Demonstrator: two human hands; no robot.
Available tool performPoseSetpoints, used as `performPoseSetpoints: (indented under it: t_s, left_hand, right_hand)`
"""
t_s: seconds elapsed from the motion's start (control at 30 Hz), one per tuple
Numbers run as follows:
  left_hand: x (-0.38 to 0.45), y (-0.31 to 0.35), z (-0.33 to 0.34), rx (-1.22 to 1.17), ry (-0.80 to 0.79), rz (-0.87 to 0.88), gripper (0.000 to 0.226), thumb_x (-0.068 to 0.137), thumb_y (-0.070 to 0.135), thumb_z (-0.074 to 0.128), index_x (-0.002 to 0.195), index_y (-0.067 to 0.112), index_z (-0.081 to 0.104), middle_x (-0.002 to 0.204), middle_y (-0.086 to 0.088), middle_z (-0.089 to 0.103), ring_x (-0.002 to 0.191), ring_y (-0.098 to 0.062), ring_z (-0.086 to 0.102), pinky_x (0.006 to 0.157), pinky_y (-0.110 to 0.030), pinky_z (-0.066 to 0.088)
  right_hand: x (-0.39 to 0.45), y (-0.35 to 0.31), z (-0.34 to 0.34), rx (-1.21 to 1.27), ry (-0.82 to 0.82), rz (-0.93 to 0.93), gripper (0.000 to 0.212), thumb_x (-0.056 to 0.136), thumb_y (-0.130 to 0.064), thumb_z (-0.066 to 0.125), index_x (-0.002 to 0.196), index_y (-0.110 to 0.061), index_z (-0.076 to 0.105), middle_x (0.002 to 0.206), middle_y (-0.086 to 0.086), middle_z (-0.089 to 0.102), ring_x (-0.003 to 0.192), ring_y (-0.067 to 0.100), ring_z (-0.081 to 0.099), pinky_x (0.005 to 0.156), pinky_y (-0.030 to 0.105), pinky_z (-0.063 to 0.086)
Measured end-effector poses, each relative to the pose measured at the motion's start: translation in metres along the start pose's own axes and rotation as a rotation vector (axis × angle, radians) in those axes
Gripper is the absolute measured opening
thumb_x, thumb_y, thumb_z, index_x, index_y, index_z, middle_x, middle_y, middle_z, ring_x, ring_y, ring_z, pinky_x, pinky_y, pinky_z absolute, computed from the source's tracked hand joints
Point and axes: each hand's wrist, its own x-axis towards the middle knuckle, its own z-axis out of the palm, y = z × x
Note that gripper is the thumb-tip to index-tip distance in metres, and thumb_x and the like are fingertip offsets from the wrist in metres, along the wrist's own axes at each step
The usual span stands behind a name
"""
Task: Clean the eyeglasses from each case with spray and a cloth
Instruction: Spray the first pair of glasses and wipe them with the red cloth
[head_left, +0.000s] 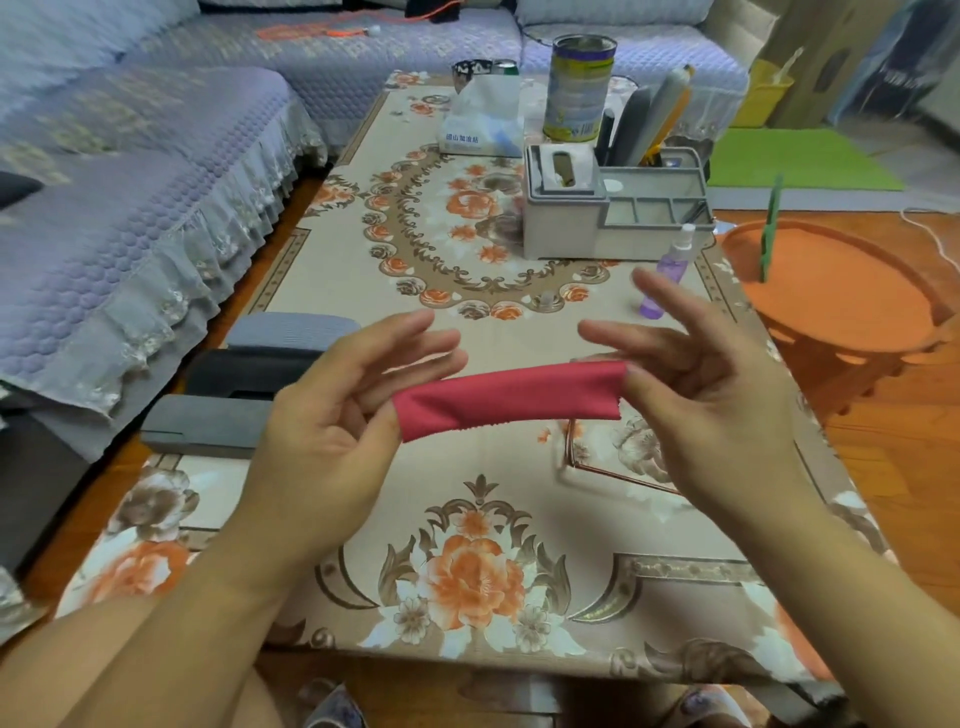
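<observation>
— What were the hands doing with the cloth?

— A folded red cloth (511, 396) was stretched between them above the tabletop (483, 525). The left hand (332, 415) pinched its left end between thumb and a finger, the other fingers spread out straight. The right hand (701, 400) pinched the right end the same way. So each grip was clamped on the cloth.

— And the eyeglasses?

— A thin, copper-coloured pair of eyeglasses (608, 462) lay on the tabletop just below the cloth, partly hidden by the right hand.

— The cases?

— Three lay at the left edge of the tabletop: a grey case (200, 423) nearest, a black case (249, 369) beyond it, and a blue-grey case (293, 330) farthest. I could not tell whether they touched.

— The spray?

— A purple spray bottle (665, 275) stood upright on the right side, beyond the right hand, just in front of a grey organiser (613, 213). Farther back stood a tin can (579, 88).
</observation>
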Motion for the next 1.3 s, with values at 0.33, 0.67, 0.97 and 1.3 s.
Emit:
performPoseSetpoints:
  t_s: [0.33,0.67,0.97,1.3]
  left_hand:
    - [-0.002,-0.003,-0.004,0.18,-0.125,-0.03,0.047,0.093,-0.02,0.051,0.097,0.023,0.072,0.107,0.015,0.075,0.092,-0.013,0.075,0.082,-0.019,0.057]
    - [-0.005,0.008,-0.005,0.366,-0.252,0.137,0.034,0.088,-0.003,0.062,0.11,0.02,0.075,0.111,0.008,0.075,0.099,0.006,0.068,0.083,-0.013,0.054]
    - [-0.016,0.008,-0.004,0.273,-0.192,-0.347,0.053,0.094,-0.009,0.058,0.089,0.039,0.081,0.092,0.017,0.077,0.087,-0.007,0.074,0.08,-0.015,0.056]
    - [-0.047,0.001,0.002,-0.145,-0.178,-0.993,0.029,0.099,-0.005,0.049,0.107,0.007,0.074,0.098,-0.013,0.078,0.096,-0.024,0.076,0.092,-0.039,0.06]
  right_hand:
    - [0.009,0.008,-0.012,0.091,-0.212,0.259,0.043,0.094,0.021,0.044,0.075,-0.016,0.055,0.086,0.025,0.069,0.082,0.036,0.075,0.073,0.042,0.062]
    - [0.013,0.01,-0.019,0.172,-0.287,0.379,0.029,0.101,0.011,0.043,0.097,-0.016,0.055,0.083,0.019,0.071,0.075,0.044,0.072,0.068,0.039,0.063]
    - [0.012,0.011,-0.014,0.128,-0.353,0.407,0.043,0.093,0.008,0.041,0.074,-0.012,0.074,0.087,0.016,0.073,0.077,0.035,0.072,0.079,0.039,0.061]
    - [-0.002,0.013,0.029,-0.091,-0.288,0.294,0.041,0.09,0.006,0.066,0.112,-0.028,0.061,0.085,0.003,0.063,0.072,0.013,0.062,0.061,0.031,0.049]
